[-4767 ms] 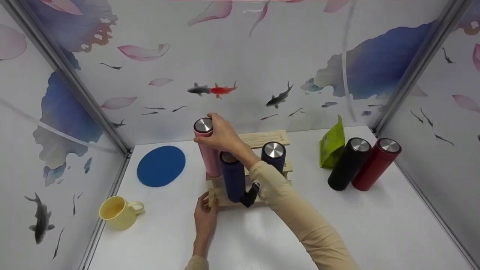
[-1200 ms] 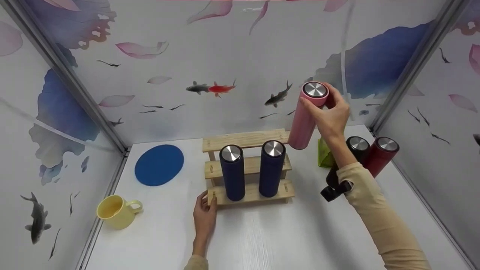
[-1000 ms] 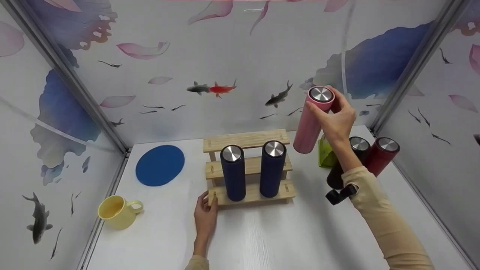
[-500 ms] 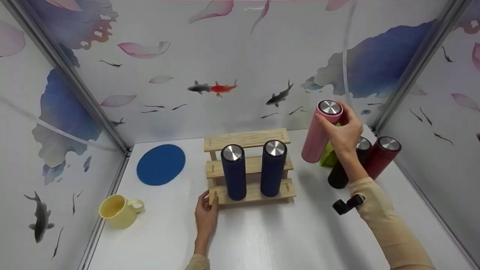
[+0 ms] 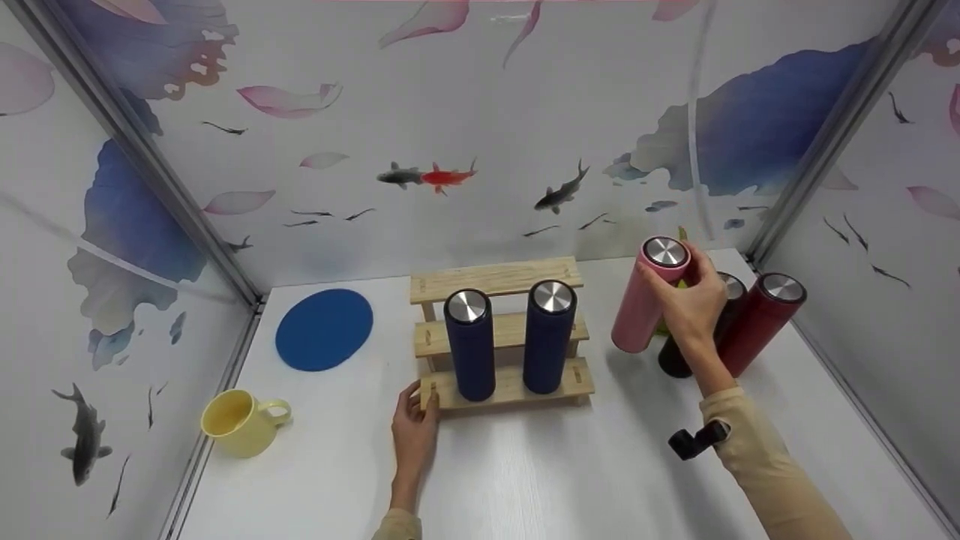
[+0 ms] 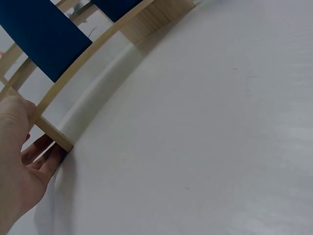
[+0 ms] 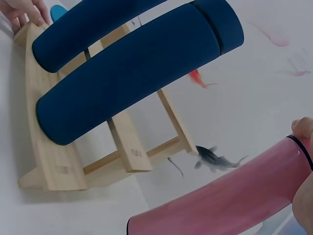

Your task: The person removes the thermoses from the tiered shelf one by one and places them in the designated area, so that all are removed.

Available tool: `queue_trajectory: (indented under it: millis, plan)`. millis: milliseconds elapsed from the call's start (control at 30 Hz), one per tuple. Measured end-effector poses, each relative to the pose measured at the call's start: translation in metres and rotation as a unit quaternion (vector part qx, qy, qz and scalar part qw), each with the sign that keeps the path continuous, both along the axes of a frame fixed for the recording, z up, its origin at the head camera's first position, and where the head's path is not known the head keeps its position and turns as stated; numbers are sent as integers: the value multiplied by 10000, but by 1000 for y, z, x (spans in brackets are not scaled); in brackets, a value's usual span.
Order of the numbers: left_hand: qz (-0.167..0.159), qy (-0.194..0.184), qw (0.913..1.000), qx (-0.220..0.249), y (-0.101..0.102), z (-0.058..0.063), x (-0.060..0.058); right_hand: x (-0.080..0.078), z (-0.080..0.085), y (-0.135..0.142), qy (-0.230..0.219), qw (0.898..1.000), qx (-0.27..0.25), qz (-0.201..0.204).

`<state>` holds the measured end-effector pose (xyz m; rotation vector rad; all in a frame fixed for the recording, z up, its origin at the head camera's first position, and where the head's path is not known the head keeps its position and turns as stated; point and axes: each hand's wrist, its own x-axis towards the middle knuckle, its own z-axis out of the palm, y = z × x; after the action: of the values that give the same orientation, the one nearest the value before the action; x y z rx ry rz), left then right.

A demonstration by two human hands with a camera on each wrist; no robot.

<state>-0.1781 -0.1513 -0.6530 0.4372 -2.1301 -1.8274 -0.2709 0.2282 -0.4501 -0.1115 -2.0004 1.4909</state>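
Near its lid, my right hand (image 5: pixel 691 300) grips a pink thermos flask (image 5: pixel 637 311) to the right of the wooden rack. Whether the flask's base touches the table, I cannot tell. My left hand (image 5: pixel 415 435) holds the left end of the three-tier wooden rack (image 5: pixel 499 279), thumb on the lowest tier and fingers around its end, as the left wrist view shows. Two dark blue thermos flasks (image 5: pixel 471 352) stand upright on that lowest tier. In the right wrist view the pink flask (image 7: pixel 220 200) slants past the rack (image 7: pixel 63 166).
Behind my right hand stand a black flask (image 5: pixel 677 360) and a red flask (image 5: pixel 761 322), with a green object (image 5: pixel 682 234) mostly hidden. A blue round mat (image 5: pixel 324 330) and a yellow mug (image 5: pixel 244 431) lie to the left. Printed wall panels (image 5: pixel 480 112) enclose the white table (image 5: pixel 510 480).
My right hand has lifted the pink flask off the rack's left side, carried it to the right past the rack, and lowered it toward the table. My left hand has stayed on the rack.
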Motion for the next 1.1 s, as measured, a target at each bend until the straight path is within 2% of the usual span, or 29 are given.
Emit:
queue_trajectory:
  millis: [400, 700, 967, 1100]
  plan:
    - [-19, 11, 9999, 110, 0, 0, -2, 6, -30, 3, -217, 9993, -153, -263]
    - [51, -43, 10000, 55, 0, -2, -1, 9, -51, 8, -623, 9969, -79, -483]
    - [4, -8, 10000, 68, -1, -1, 0, 10, -65, 9, -831, 9953, -203, -450]
    - [8, -20, 10000, 52, 0, -1, 0, 12, -69, 8, -796, 9957, -200, -424]
